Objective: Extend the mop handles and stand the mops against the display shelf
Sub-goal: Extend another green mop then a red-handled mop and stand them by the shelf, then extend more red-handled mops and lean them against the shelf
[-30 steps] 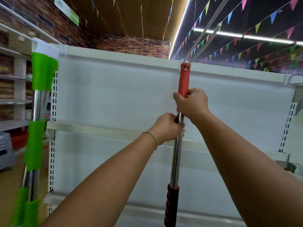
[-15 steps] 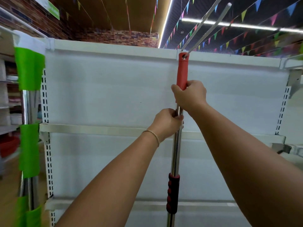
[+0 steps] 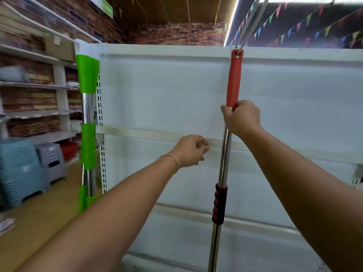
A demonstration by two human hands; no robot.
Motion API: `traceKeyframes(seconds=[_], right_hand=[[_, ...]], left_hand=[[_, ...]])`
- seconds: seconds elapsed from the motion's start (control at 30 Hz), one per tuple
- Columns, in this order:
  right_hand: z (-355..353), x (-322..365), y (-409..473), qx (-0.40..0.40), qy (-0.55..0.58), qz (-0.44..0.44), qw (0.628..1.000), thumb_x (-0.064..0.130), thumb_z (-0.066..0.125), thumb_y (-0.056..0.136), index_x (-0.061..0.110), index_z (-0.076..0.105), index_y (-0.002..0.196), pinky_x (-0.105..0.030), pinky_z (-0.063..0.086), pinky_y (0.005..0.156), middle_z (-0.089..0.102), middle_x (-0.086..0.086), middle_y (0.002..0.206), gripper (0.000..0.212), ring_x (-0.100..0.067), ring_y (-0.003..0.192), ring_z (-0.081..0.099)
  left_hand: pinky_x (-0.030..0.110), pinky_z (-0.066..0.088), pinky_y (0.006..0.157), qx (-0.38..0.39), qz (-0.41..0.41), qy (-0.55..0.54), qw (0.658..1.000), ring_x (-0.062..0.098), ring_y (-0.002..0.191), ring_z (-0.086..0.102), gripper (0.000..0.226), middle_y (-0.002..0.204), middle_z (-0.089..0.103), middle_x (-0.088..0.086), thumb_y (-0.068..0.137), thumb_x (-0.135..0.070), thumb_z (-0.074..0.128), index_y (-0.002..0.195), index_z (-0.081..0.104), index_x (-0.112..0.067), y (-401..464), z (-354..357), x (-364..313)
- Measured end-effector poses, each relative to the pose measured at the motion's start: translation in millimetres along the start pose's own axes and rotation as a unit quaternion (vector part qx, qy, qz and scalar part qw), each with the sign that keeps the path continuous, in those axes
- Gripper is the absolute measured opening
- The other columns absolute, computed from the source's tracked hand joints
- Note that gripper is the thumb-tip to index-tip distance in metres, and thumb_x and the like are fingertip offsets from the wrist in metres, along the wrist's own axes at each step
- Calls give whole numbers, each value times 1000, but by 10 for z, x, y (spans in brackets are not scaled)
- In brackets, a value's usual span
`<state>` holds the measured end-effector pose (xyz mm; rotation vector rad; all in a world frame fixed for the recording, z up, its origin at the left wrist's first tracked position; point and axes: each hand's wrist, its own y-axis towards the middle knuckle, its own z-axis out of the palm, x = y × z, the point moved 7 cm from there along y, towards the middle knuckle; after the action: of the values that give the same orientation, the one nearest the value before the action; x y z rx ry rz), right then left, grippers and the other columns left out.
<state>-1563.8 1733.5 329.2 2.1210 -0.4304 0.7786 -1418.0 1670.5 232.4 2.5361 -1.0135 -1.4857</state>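
the red mop handle stands upright right in front of the white display shelf, its red top grip reaching about level with the shelf's top edge and the steel pole running down past a black and red ribbed collar and out of the bottom of the view. what's just changed: the left hand has let go of the pole. half a second ago it was wrapped round the steel just under the other hand, now it hangs a bit to the left of the pole, fingers loosely curled, holding nothing. the right hand is still wrapped round the bottom of the red grip. i'd guess that means the extending is done on this one and it only needs leaning against the shelf. green mop handles already stand at the shelf's left edge. as for writing, there's a green sign up on the brick wall at the top left, way too blurry to read, and no brand visible on the handles.
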Motion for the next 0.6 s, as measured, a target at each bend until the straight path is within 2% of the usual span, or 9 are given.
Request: traceKeyframes(seconds=[0.07,0.1,0.13,0.17,0.23,0.33,0.43,0.5,0.6], right_hand=[[54,-51,-193,-52,-156,-44,985,33,54,96,8,57,125,-47,45,99,57,-16,130,39,-36,119,53],[118,-54,-331,-70,-193,-71,976,27,56,95,8,43,140,-48,34,109,39,-18,149,51,-39,134,38],[206,-48,-481,-73,-198,-98,973,23,57,93,9,29,150,-48,23,116,22,-19,159,65,-39,143,24],[295,-28,-638,-65,-190,-124,972,20,58,91,12,21,154,-48,14,119,11,-18,162,74,-39,148,14],[516,28,-919,-30,-167,-168,971,23,59,89,17,22,154,-48,8,121,9,-17,163,75,-38,150,7],[808,216,-1235,14,-128,-209,969,27,63,86,14,36,148,-52,18,120,24,-20,157,68,-40,147,18],[1036,526,-1504,31,-96,-252,963,24,66,82,8,48,140,-53,26,115,37,-25,149,63,-44,140,30],[1208,747,-1659,69,-84,-260,959,24,65,83,8,47,141,-52,24,115,35,-23,151,62,-43,141,28],[1452,1110,-1912,106,-75,-285,950,27,61,87,12,42,145,-48,24,114,32,-20,154,63,-40,142,26]], left_hand=[[34,61,71,-31,-11,9,999,21,85,72,14,96,67,3,97,-22,56,109,62,-18,-184,-142,188],[33,60,71,-42,-14,33,998,21,86,72,16,96,67,2,97,-23,56,111,62,-19,-273,-221,274],[32,59,72,-50,-18,64,997,21,87,71,19,98,67,3,97,-23,56,114,62,-19,-364,-305,355],[30,56,73,-57,-23,95,994,21,89,70,22,101,67,4,97,-24,55,118,62,-19,-462,-391,426],[28,50,78,-65,-35,152,986,21,92,67,28,100,66,1,97,-25,55,124,60,-19,-682,-562,520],[21,42,84,-78,-49,228,969,18,93,62,35,105,68,3,98,-27,55,131,56,-16,-991,-829,596],[22,39,90,-71,-60,285,954,22,112,60,44,125,64,9,98,-32,55,138,49,-15,-1265,-1080,682],[26,39,97,-65,-67,332,939,24,124,54,49,136,57,11,98,-34,54,142,44,-15,-1448,-1254,764],[35,39,105,-65,-69,402,911,28,131,48,53,142,51,12,98,-36,53,144,41,-14,-1734,-1577,897]])
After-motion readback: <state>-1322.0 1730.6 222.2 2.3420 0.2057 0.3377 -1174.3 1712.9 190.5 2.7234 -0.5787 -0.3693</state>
